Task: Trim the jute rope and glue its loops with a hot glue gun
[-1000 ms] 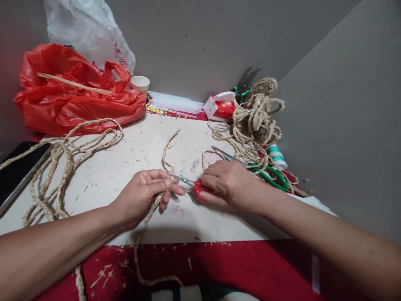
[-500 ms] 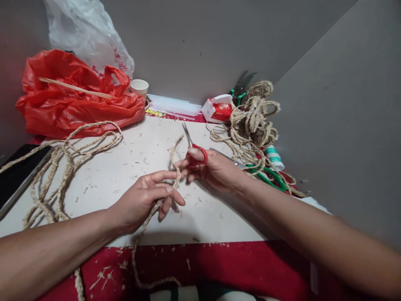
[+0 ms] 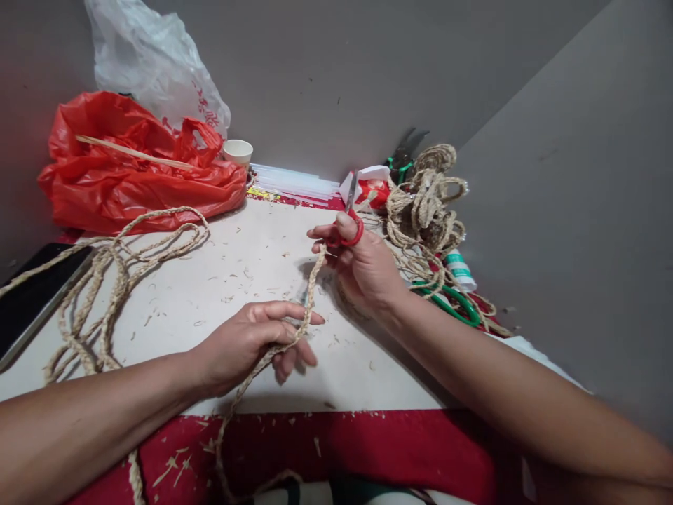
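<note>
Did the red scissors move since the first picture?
Yes. The red scissors, in the right hand, went up and away from the left hand, closer to the red-and-white box.

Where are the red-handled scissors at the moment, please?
In the head view, the red-handled scissors are in the right hand, blades upward, with the red-and-white box behind them.

Hands (image 3: 268,340) holding braided rope (image 3: 310,298), red-handled scissors (image 3: 350,221), apparently tissue box (image 3: 371,188) behind.
</note>
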`<state>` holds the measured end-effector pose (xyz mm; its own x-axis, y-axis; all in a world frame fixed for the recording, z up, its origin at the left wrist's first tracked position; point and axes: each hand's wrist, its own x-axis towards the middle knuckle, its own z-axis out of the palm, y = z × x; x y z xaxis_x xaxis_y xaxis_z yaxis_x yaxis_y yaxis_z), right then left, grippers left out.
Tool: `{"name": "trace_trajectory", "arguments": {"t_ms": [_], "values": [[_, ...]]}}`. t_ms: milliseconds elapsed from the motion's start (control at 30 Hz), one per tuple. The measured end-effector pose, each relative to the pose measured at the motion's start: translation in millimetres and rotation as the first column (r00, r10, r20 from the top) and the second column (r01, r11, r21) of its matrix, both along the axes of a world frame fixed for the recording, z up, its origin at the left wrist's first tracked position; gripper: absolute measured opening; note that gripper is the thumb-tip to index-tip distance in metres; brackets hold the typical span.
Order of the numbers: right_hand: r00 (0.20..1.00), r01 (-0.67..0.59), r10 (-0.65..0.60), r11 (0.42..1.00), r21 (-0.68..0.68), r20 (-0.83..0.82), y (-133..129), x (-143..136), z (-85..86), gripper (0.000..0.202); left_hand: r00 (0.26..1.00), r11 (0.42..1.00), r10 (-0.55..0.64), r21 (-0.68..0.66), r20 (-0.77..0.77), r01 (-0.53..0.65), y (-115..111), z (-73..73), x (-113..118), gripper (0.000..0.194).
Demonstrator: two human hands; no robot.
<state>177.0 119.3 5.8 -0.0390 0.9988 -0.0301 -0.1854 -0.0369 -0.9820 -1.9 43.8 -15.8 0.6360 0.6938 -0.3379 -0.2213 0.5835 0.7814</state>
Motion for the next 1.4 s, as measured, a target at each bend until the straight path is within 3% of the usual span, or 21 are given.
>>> {"name": "trace_trajectory", "arguments": {"t_ms": [167,333,500,700,800,900,1000,1233,1400], "values": [[0.992,0.068,-0.076,0.994,0.088,0.096,-10,-3,0.1,0.041,0.999,0.999,0.039,-0.011,0.036,-0.039,-2,0.0,2,0.029],[0.992,0.065,-0.077,0.991,0.118,0.099,-13,-7,8.2,0.042,1.000,0.996,-0.010,0.085,-0.019,0.012,-1,-5.3,1,0.026],[0.975,0.140,-0.176,0.962,0.235,0.138,-3,-6,12.6,0.046,0.995,0.986,-0.014,0.167,-0.098,0.031,-1,-4.0,0,0.026],[0.985,0.076,-0.089,0.992,0.097,0.146,2,-3,19.6,0.044,0.987,0.986,-0.036,0.157,-0.156,0.061,-6,2.0,3,0.026],[0.985,0.070,-0.077,0.996,0.048,0.157,-5,-4,24.9,0.045,0.989,0.993,0.023,0.114,-0.146,-0.006,-6,5.0,4,0.025],[0.984,0.050,-0.056,0.998,0.040,0.168,-13,-8,26.2,0.045,0.992,0.994,0.074,0.082,-0.104,-0.066,-5,5.1,4,0.038],[0.989,0.003,-0.010,0.999,0.049,0.151,-18,-14,23.5,0.045,0.990,0.992,0.098,0.086,-0.100,-0.089,-4,1.6,3,0.034],[0.998,0.036,-0.036,0.999,-0.006,-0.050,-23,-37,22.7,0.042,0.997,0.989,0.033,0.144,-0.072,-0.023,-5,0.3,3,0.030],[0.997,0.007,-0.011,0.998,-0.056,-0.075,-13,-49,22.2,0.044,0.991,0.976,0.009,0.218,-0.135,0.021,-7,4.7,2,0.028]]}}
